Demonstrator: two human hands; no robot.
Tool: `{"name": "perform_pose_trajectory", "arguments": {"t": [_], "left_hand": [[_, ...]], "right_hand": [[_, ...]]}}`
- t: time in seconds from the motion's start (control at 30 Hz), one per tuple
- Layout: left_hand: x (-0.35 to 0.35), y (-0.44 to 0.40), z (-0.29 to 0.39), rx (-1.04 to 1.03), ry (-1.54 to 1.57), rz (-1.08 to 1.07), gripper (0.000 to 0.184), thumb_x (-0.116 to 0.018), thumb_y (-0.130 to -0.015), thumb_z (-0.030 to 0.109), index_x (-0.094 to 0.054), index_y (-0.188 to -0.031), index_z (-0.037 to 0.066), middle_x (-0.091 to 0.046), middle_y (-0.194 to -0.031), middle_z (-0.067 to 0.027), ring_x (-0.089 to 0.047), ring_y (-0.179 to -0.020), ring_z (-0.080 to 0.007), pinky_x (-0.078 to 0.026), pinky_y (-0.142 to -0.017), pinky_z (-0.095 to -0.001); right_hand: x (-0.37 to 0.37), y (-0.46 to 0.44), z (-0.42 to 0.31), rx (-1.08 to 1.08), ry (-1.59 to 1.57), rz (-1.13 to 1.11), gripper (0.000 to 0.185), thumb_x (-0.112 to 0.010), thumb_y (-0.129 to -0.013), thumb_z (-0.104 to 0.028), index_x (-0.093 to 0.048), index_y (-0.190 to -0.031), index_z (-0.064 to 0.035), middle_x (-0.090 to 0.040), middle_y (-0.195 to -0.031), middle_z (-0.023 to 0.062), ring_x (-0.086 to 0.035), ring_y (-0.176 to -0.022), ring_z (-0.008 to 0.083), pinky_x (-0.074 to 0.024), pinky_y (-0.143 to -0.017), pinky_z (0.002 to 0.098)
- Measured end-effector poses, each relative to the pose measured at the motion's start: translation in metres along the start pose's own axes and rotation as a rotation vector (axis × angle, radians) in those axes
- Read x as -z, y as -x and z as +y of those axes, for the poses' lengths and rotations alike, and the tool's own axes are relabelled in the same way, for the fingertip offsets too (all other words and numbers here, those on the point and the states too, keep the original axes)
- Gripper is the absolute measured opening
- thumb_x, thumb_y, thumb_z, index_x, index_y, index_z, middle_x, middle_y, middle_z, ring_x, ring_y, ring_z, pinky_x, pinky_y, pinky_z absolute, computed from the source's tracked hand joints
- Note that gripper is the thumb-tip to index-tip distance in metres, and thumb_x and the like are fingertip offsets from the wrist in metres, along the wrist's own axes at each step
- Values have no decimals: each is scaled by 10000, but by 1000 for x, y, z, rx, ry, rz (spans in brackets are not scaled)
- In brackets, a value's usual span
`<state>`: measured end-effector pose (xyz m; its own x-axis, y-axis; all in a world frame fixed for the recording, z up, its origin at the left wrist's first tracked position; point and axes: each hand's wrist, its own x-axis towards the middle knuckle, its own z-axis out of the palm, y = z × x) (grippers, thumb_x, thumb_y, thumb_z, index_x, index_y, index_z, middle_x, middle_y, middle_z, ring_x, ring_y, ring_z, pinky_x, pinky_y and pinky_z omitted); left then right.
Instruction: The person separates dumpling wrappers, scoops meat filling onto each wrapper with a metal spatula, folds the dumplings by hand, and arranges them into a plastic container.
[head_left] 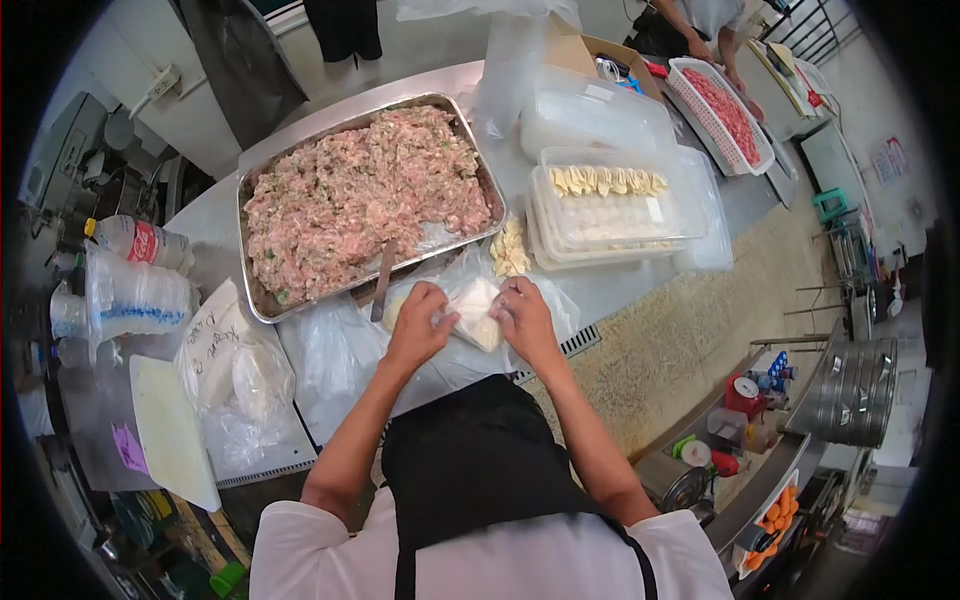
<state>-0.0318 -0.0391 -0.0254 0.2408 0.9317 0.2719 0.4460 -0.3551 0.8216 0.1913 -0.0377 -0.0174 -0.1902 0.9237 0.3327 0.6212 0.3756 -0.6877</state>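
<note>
A pale stack of thin dough wrappers (476, 312) lies in front of me on clear plastic sheeting. Fingers of my left hand (422, 322) are closed at its left edge, thumb pointing inward. On the opposite edge, my right hand (526, 318) pinches the dough with curled fingers. Just beyond it sits a small pile of folded dumplings (510, 248). A large metal tray (262, 309) of minced meat filling (360, 195) stands behind my left hand. A flat spatula (384, 282) leans over the tray's near rim.
Plastic containers (620, 225), the top one with a row of dumplings, stand right of the tray. At left are a bottle (140, 243), bagged cups (140, 300), a plastic bag (240, 365) and a cutting board (172, 430). A co-worker's hands touch a white basket (735, 140) of meat.
</note>
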Motion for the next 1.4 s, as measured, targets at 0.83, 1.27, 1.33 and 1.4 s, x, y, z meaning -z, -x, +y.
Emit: {"name": "perform_pose_trajectory", "arguments": {"t": [0.83,1.27,1.33,1.4], "left_hand": [[-31,-18,-23,291,23,85,502,-462,-905,0,-506,-1404,24,-647,-1219,-231,-622,-1129,-394,-472,-987,-407],[-28,24,44,274,48,328,422,-566,-844,-58,-474,-1254,-20,-607,-1144,-245,-610,-1082,-418,-494,-931,-423],[-35,35,47,269,-19,293,395,-571,-807,-71,-474,-1186,-15,-590,-1099,-238,-601,-1045,-423,-492,-897,-443],[-40,53,42,274,-83,257,369,-576,-771,-85,-474,-1117,-10,-573,-1053,-231,-592,-1009,-428,-490,-863,-462]], "right_hand": [[65,24,21,80,-48,-202,327,-743,-725,-47,-678,-1045,-65,-671,-1004,119,-616,-976,366,-466,-828,434],[81,28,-41,-52,-298,-279,363,-698,-801,-36,-634,-1158,-53,-631,-1101,174,-612,-1033,366,-507,-912,428],[48,16,-37,-31,-145,-238,500,-741,-776,-91,-585,-1250,-71,-585,-1194,186,-570,-1111,370,-489,-946,438],[25,7,-34,-12,6,-200,644,-785,-750,-146,-536,-1342,-89,-539,-1287,199,-528,-1189,375,-471,-981,448]]}}
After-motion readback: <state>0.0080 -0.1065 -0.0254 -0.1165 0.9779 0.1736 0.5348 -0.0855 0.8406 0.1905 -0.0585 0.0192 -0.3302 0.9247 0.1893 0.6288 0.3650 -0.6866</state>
